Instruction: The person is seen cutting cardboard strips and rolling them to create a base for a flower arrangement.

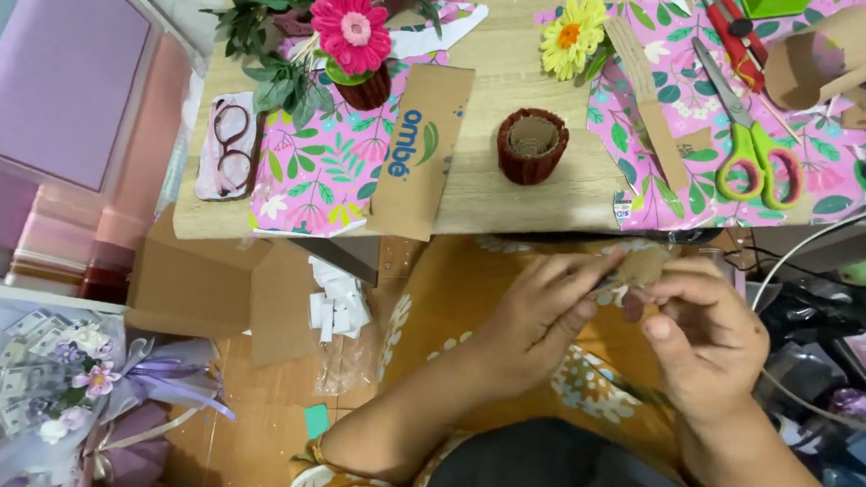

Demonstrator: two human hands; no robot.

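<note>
Both hands, left hand (539,315) and right hand (708,336), pinch a small cardboard piece (642,266) together, at six o'clock from the ribbed brown cup (532,145) on the worktop (504,57).

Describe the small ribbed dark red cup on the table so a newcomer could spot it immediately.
Start at the light wooden table and go to its bare middle strip between the two pink floral paper sheets. The small dark red ribbed cup stands there alone, open-topped and empty, unlike the similar pot holding a pink flower.
</note>
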